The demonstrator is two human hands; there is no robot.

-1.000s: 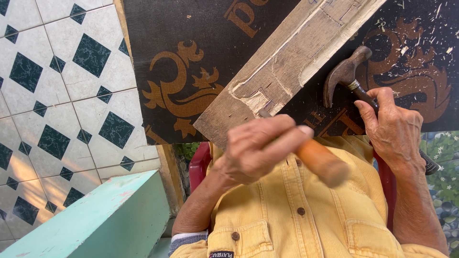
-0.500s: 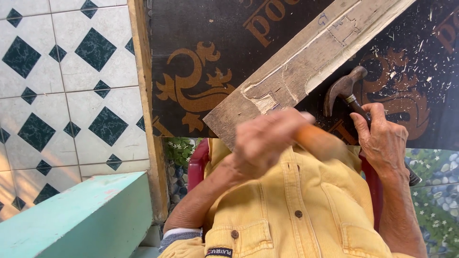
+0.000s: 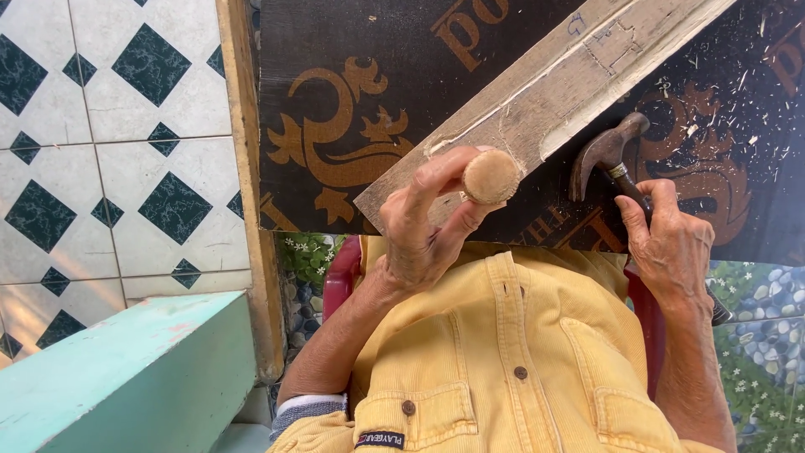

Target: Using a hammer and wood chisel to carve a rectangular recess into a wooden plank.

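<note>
The dark printed counter [image 3: 352,50] filled the upper frame from eleven to two o'clock, strewn with pale chips toward two. Across it, slanting from the centre up toward one o'clock, lay a long weathered wooden plank [image 3: 579,80] with a groove cut along its face. At seven o'clock stood a pale green bench [image 3: 126,369]; tiled floor [image 3: 109,143] spread from nine to eleven.

The right hand [image 3: 671,243], at three o'clock, had its fingers clamped on the handle of a claw hammer [image 3: 608,151], whose head rested on the counter just beside the plank's lower edge. The left hand [image 3: 428,222], at centre, held a round wooden handle [image 3: 491,176] end-on over the plank's near end, fingers closed around it; whatever blade it carried was hidden.

The risk, as I judged it: the handle's butt sat close among the fingertips, so a hammer blow landing off-centre could catch them, or drive the hidden edge askew and split the plank past the groove.
</note>
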